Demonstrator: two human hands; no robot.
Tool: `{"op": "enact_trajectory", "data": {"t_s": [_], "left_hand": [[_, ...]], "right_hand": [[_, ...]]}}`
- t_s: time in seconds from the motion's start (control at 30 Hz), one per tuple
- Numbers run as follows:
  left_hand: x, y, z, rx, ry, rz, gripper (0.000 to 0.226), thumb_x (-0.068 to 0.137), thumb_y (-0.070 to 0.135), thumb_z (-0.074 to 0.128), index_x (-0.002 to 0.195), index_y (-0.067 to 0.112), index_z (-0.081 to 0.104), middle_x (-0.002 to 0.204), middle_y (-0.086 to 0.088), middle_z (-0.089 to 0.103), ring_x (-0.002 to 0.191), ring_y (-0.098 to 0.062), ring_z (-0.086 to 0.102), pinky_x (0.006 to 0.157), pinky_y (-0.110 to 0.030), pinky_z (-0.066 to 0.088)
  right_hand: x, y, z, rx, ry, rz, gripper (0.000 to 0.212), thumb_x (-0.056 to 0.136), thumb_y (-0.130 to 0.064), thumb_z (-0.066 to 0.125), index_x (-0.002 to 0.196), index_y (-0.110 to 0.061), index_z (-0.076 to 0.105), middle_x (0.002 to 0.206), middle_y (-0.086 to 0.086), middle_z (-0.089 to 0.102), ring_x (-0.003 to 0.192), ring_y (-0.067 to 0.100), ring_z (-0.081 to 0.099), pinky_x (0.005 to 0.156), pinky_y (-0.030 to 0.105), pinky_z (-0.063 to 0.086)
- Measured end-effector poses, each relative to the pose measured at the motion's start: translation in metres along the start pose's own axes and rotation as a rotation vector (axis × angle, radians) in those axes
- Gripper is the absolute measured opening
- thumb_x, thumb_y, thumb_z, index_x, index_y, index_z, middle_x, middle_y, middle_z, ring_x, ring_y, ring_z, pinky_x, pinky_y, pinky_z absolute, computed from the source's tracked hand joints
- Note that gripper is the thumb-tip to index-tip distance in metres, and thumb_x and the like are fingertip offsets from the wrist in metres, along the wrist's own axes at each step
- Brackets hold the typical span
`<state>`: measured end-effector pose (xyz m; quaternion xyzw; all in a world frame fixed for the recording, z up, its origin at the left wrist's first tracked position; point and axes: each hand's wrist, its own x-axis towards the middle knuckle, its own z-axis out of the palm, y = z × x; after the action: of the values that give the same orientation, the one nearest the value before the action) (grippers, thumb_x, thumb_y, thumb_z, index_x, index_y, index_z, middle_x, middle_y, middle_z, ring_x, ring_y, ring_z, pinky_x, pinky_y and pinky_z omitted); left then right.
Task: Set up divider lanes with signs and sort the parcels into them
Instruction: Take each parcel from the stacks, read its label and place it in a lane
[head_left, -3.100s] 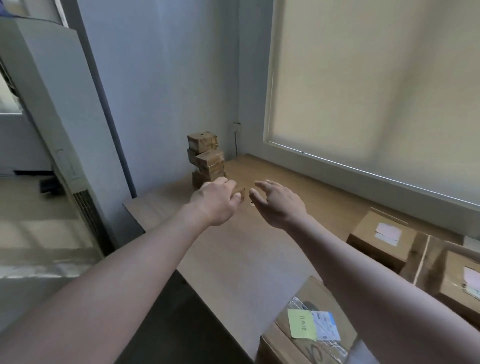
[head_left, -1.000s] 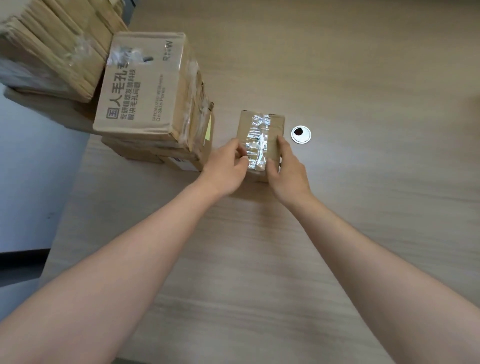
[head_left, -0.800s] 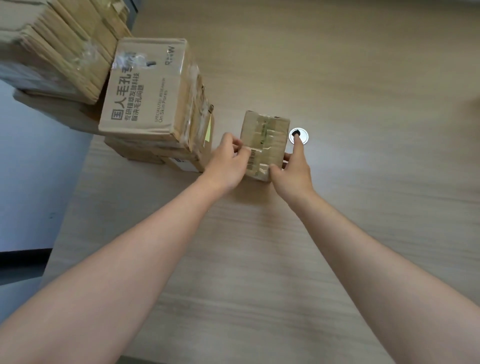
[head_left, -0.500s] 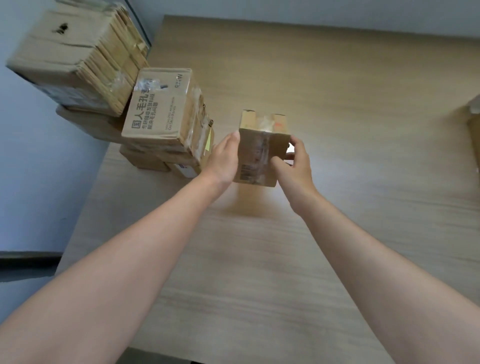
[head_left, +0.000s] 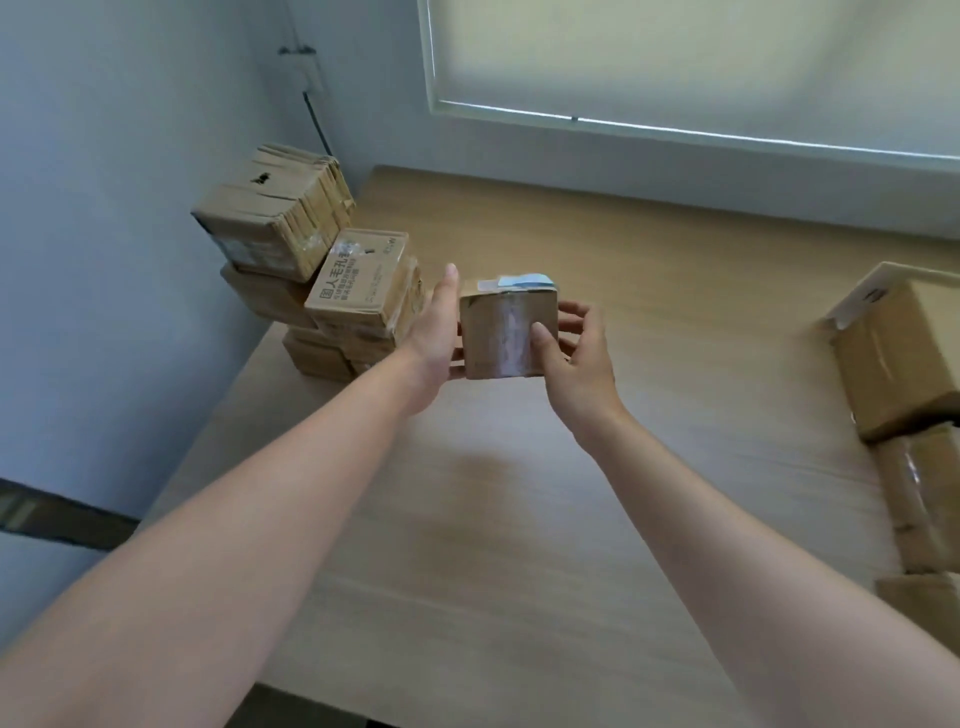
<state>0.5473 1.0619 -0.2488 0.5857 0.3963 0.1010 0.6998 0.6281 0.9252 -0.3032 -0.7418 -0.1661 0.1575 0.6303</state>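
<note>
A small taped cardboard parcel (head_left: 506, 332) is held up above the wooden table (head_left: 519, 519), with a white and blue label on its top face. My left hand (head_left: 434, 332) presses flat against its left side, fingers straight. My right hand (head_left: 576, 353) grips its right side, thumb on the near face and fingers behind. A stack of cardboard parcels (head_left: 311, 280) stands at the table's far left corner, just left of my left hand.
More cardboard boxes (head_left: 898, 364) lie at the table's right edge, one behind a white divider strip (head_left: 857, 291). A blue wall runs along the left, and a window blind (head_left: 675, 57) hangs beyond the table's far edge.
Both hands took the small parcel from beside the stack, lifted it off the table and turned it over. The head has tilted up, bringing the window and the right-hand boxes into view.
</note>
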Motion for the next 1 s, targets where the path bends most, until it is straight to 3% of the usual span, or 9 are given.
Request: {"op": "enact_trajectory", "data": {"t_s": [0.1, 0.2, 0.37, 0.47, 0.57, 0.63, 0.8, 0.9, 1.0], "left_hand": [[-0.021, 0.009, 0.002, -0.014, -0.027, 0.028, 0.052, 0.103, 0.067, 0.031, 0.119, 0.032, 0.066, 0.109, 0.006, 0.069, 0.101, -0.020, 0.066, 0.094, -0.049, 0.057], [-0.035, 0.013, -0.001, 0.041, -0.027, 0.089, 0.033, 0.107, 0.048, 0.042, 0.135, 0.034, 0.054, 0.111, 0.010, 0.064, 0.101, -0.019, 0.064, 0.094, -0.049, 0.056], [-0.052, 0.012, -0.014, 0.130, -0.081, 0.195, 0.040, 0.108, 0.039, 0.046, 0.148, 0.037, 0.041, 0.131, 0.005, 0.060, 0.102, -0.012, 0.062, 0.062, -0.027, 0.055], [-0.058, 0.017, -0.026, 0.088, -0.101, 0.250, 0.038, 0.107, 0.035, 0.048, 0.144, 0.035, 0.047, 0.131, 0.000, 0.063, 0.102, -0.015, 0.066, 0.049, -0.019, 0.053], [-0.067, 0.023, -0.040, 0.072, -0.140, 0.281, 0.035, 0.105, 0.033, 0.051, 0.139, 0.036, 0.053, 0.126, -0.001, 0.066, 0.099, -0.017, 0.066, 0.051, -0.020, 0.054], [-0.073, 0.024, -0.050, 0.068, -0.191, 0.302, 0.034, 0.103, 0.029, 0.052, 0.135, 0.037, 0.057, 0.122, 0.001, 0.069, 0.096, -0.016, 0.066, 0.053, -0.020, 0.054], [-0.099, 0.022, -0.071, 0.116, -0.339, 0.344, 0.032, 0.097, 0.026, 0.055, 0.125, 0.036, 0.066, 0.106, 0.005, 0.072, 0.088, -0.015, 0.065, 0.067, -0.025, 0.057], [-0.120, 0.020, -0.074, 0.166, -0.460, 0.327, 0.038, 0.082, 0.034, 0.059, 0.119, 0.033, 0.070, 0.106, -0.001, 0.070, 0.087, -0.019, 0.065, 0.074, -0.031, 0.056], [-0.139, 0.019, -0.064, 0.184, -0.529, 0.348, 0.038, 0.079, 0.036, 0.062, 0.115, 0.028, 0.072, 0.101, -0.001, 0.072, 0.089, -0.018, 0.066, 0.075, -0.031, 0.056]], "right_hand": [[-0.013, -0.010, -0.009, -0.032, -0.075, -0.079, 0.052, 0.099, -0.010, 0.058, 0.145, -0.031, 0.045, 0.131, -0.003, 0.058, 0.117, 0.012, 0.062, 0.096, 0.029, 0.055], [-0.025, -0.025, -0.015, 0.020, -0.097, -0.105, 0.055, 0.097, 0.000, 0.056, 0.144, -0.028, 0.047, 0.134, -0.004, 0.059, 0.118, 0.009, 0.062, 0.095, 0.028, 0.055], [-0.052, -0.050, -0.011, 0.157, -0.064, -0.062, 0.041, 0.093, -0.024, 0.064, 0.129, -0.016, 0.047, 0.122, -0.004, 0.065, 0.108, 0.011, 0.068, 0.083, 0.026, 0.057], [-0.063, -0.060, -0.008, 0.197, -0.022, -0.052, 0.026, 0.103, -0.024, 0.060, 0.122, -0.010, 0.049, 0.104, -0.002, 0.069, 0.085, -0.002, 0.069, 0.070, 0.016, 0.051], [-0.075, -0.071, -0.003, 0.228, 0.050, -0.020, 0.049, 0.092, -0.055, 0.062, 0.120, -0.015, 0.053, 0.109, 0.000, 0.070, 0.093, 0.006, 0.069, 0.078, 0.031, 0.056], [-0.086, -0.079, -0.001, 0.258, 0.100, 0.023, 0.062, 0.085, -0.064, 0.063, 0.127, -0.021, 0.051, 0.121, 0.001, 0.066, 0.105, 0.015, 0.069, 0.083, 0.038, 0.056], [-0.121, -0.094, -0.010, 0.340, 0.226, 0.072, 0.063, 0.095, -0.048, 0.066, 0.149, -0.036, 0.036, 0.129, 0.001, 0.056, 0.114, 0.021, 0.066, 0.074, 0.038, 0.064], [-0.150, -0.097, -0.019, 0.360, 0.269, 0.076, 0.048, 0.094, -0.042, 0.070, 0.137, -0.031, 0.051, 0.127, 0.004, 0.065, 0.111, 0.023, 0.070, 0.081, 0.052, 0.063], [-0.183, -0.098, -0.034, 0.405, 0.340, 0.069, 0.034, 0.096, -0.035, 0.068, 0.126, -0.024, 0.059, 0.123, 0.006, 0.070, 0.112, 0.028, 0.069, 0.080, 0.051, 0.063]]}}
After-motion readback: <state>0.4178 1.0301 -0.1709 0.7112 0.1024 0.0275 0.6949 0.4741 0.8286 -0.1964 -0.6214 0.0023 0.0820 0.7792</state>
